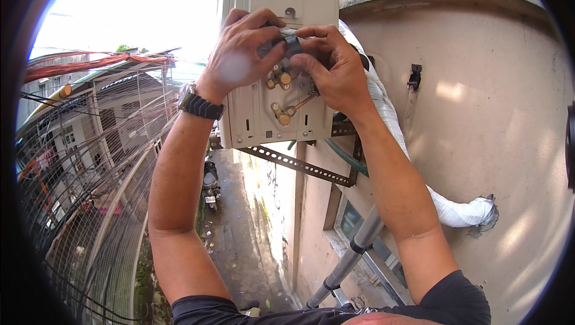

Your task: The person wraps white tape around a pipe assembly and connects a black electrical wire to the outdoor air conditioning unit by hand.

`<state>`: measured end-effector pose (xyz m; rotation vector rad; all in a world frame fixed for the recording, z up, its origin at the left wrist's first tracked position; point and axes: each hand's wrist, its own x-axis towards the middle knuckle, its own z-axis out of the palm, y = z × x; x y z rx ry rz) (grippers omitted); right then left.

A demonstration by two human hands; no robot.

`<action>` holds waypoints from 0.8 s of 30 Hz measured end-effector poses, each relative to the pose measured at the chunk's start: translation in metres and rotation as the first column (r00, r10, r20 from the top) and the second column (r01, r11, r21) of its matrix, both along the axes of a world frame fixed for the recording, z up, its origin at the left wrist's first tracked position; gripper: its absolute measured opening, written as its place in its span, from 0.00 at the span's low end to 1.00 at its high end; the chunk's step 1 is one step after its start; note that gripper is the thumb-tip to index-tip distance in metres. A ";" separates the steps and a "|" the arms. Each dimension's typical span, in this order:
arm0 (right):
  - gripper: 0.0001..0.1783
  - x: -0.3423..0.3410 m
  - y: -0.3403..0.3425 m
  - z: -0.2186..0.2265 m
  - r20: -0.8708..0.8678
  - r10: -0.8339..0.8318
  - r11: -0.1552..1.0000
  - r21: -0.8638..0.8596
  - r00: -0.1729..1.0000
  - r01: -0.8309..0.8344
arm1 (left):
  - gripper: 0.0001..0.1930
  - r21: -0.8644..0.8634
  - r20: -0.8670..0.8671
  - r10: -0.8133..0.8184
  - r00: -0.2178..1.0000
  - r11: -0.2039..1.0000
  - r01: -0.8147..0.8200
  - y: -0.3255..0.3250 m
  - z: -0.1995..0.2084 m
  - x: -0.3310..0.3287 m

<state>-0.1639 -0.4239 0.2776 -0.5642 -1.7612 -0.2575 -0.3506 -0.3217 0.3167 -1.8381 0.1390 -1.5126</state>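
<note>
Both my hands are raised to the side of a beige outdoor air-conditioner unit [239, 115]. Between them is a short, dark, tape-like strip [291, 44], with a bit of white material [288, 31] just above it. My left hand [248, 49], below a watch strap, has its fingers curled in on the strip's left side. Thumb and fingers of my right hand [336, 67] pinch at its right side. The fingers partly hide the strip, so its exact kind is unclear. Just below are an upper brass valve [286, 78] and a lower brass valve [283, 119] joined to a thin copper pipe [304, 102].
A white-wrapped pipe bundle [386, 109] runs down the wall [479, 115] into a hole. Under the unit is a perforated metal bracket [299, 164]. A grey pole [359, 238] rises near my right arm. Tangled cables [84, 163] hang at left, above an alley with a parked motorcycle [211, 187].
</note>
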 end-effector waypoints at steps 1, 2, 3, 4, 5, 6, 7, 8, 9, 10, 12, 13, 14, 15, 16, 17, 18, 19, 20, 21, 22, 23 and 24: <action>0.18 -0.002 -0.002 0.000 0.002 -0.002 1.000 -0.007 1.000 0.002 | 0.09 -0.019 0.010 -0.004 1.000 1.000 0.004 0.000 -0.001 0.001; 0.18 -0.003 -0.004 0.000 0.004 -0.005 1.000 -0.013 1.000 0.005 | 0.08 -0.037 0.020 -0.007 1.000 0.999 0.008 0.000 -0.001 0.002; 0.18 -0.004 -0.005 0.000 0.004 -0.008 1.000 -0.019 1.000 0.008 | 0.08 -0.029 0.016 -0.003 1.000 1.000 0.004 0.000 -0.001 0.002; 0.18 -0.003 -0.004 0.001 0.011 -0.009 1.000 -0.014 1.000 0.009 | 0.08 -0.021 0.013 0.001 1.000 1.000 0.000 0.000 -0.001 0.001; 0.18 -0.003 -0.003 0.001 0.018 -0.010 1.000 -0.010 1.000 0.010 | 0.08 -0.014 0.010 0.004 1.000 1.000 -0.004 0.000 -0.001 0.001; 0.19 -0.004 -0.002 0.002 0.025 -0.011 1.000 -0.005 1.000 0.012 | 0.08 -0.012 0.002 0.004 1.000 1.000 -0.004 0.000 0.000 0.001; 0.18 -0.004 -0.002 0.002 0.022 -0.023 1.000 0.009 0.999 0.023 | 0.08 -0.011 -0.006 0.003 1.000 1.000 -0.003 0.000 0.000 0.000; 0.17 -0.005 -0.002 0.001 0.019 -0.034 0.999 0.024 0.999 0.034 | 0.08 -0.009 -0.013 0.002 1.000 1.000 -0.002 0.000 0.000 0.000; 0.16 -0.006 -0.002 0.001 0.017 -0.045 0.998 0.037 0.999 0.045 | 0.08 -0.006 -0.012 0.000 1.000 1.000 0.000 0.000 0.000 -0.001; 0.14 -0.006 -0.001 0.001 0.033 -0.070 0.995 0.075 0.997 0.067 | 0.07 -0.003 -0.011 -0.002 1.000 1.000 0.002 0.000 0.000 -0.001; 0.12 -0.006 0.000 0.001 0.062 -0.121 0.982 0.150 0.991 0.111 | 0.07 0.000 -0.019 -0.008 1.000 1.000 0.008 -0.001 0.000 -0.001; 0.11 -0.006 0.000 0.002 0.074 -0.164 0.967 0.209 0.984 0.145 | 0.07 0.000 -0.028 -0.012 1.000 1.000 0.012 -0.002 0.001 -0.002; 0.10 -0.007 0.000 0.003 0.083 -0.206 0.947 0.268 0.975 0.178 | 0.07 -0.001 -0.037 -0.016 0.999 1.000 0.016 -0.002 0.001 -0.003; 0.10 -0.007 0.000 0.004 0.088 -0.248 0.922 0.326 0.965 0.208 | 0.07 -0.001 -0.037 -0.019 0.999 1.000 0.019 -0.001 0.001 -0.003; 0.10 -0.007 0.000 0.005 0.094 -0.262 0.917 0.333 0.960 0.218 | 0.07 -0.001 -0.036 -0.022 0.999 1.000 0.022 -0.001 0.001 -0.003; 0.11 -0.007 -0.001 0.006 0.100 -0.276 0.912 0.340 0.956 0.228 | 0.07 -0.001 -0.036 -0.024 0.999 1.000 0.024 0.000 0.001 -0.003; 0.11 -0.006 -0.001 0.006 0.104 -0.290 0.908 0.346 0.951 0.238 | 0.07 0.000 -0.038 -0.023 0.999 1.000 0.023 0.000 0.001 -0.003; 0.11 -0.006 0.001 0.006 0.107 -0.286 0.908 0.346 0.952 0.235 | 0.07 0.001 -0.040 -0.021 0.999 1.000 0.021 0.000 0.001 -0.004; 0.11 -0.006 0.003 0.006 0.109 -0.283 0.909 0.346 0.953 0.230 | 0.06 0.002 -0.041 -0.018 0.999 1.000 0.018 -0.001 0.002 -0.005; 0.11 -0.005 0.004 0.006 0.111 -0.283 0.910 0.346 0.953 0.230 | 0.07 0.001 -0.043 -0.025 0.999 1.000 0.025 -0.001 0.002 -0.003; 0.11 -0.003 0.003 0.007 0.122 -0.319 0.894 0.368 0.940 0.256 | 0.07 0.000 -0.044 -0.031 0.999 1.000 0.031 0.000 0.003 -0.001; 0.11 0.000 0.003 0.008 0.133 -0.354 0.878 0.389 0.926 0.280 | 0.07 -0.001 -0.045 -0.038 0.998 0.999 0.038 0.000 0.003 0.001; 0.11 -0.002 0.003 0.008 0.145 -0.386 0.861 0.411 0.911 0.299 | 0.07 -0.019 -0.057 -0.027 0.998 0.999 0.026 0.000 0.002 0.000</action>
